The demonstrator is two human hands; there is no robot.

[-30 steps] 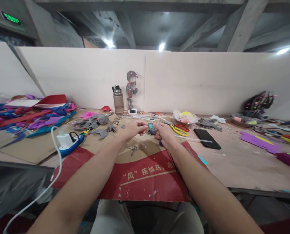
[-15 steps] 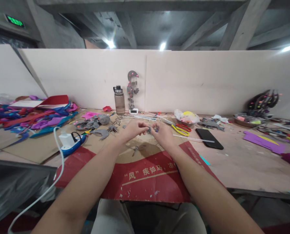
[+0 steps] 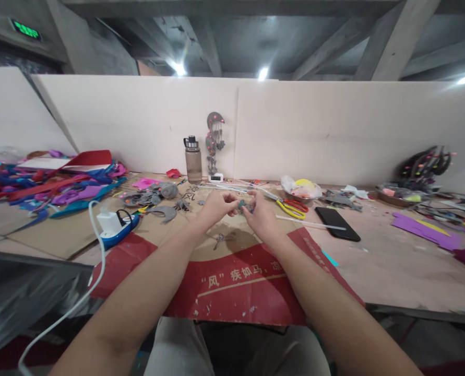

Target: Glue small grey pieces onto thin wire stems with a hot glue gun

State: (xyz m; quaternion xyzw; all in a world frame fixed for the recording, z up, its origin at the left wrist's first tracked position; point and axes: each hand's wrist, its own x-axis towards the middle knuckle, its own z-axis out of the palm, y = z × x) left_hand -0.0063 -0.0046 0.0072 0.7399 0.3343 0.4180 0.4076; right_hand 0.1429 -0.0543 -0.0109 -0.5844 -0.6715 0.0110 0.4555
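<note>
Between my two hands is a small grey-green piece (image 3: 241, 204), partly covered by fingers; its exact kind is too small to make out. My left hand (image 3: 218, 207) pinches it from the left with thumb and forefinger. From the right, the fingertips of my right hand (image 3: 260, 211) are closed on the same piece. Below the hands a small grey cord-like bit (image 3: 219, 238) lies on the red and brown cardboard sheet (image 3: 243, 300). Left of my left hand are a grey felt crescent (image 3: 165, 213) and a small grey spiky piece (image 3: 182, 204).
Yellow-handled scissors (image 3: 290, 210), a white stick (image 3: 308, 222) and a black phone (image 3: 337, 223) lie to the right. A bottle (image 3: 193, 163) stands at the back by a grey hanging ornament (image 3: 215, 138). On the left are a blue power strip (image 3: 117, 233) and colourful felt scraps (image 3: 75, 194).
The grey-green piece shows more between my fingertips now. My right fingers have shifted slightly upward. The whole view has moved a little; the things on the table stay put.
</note>
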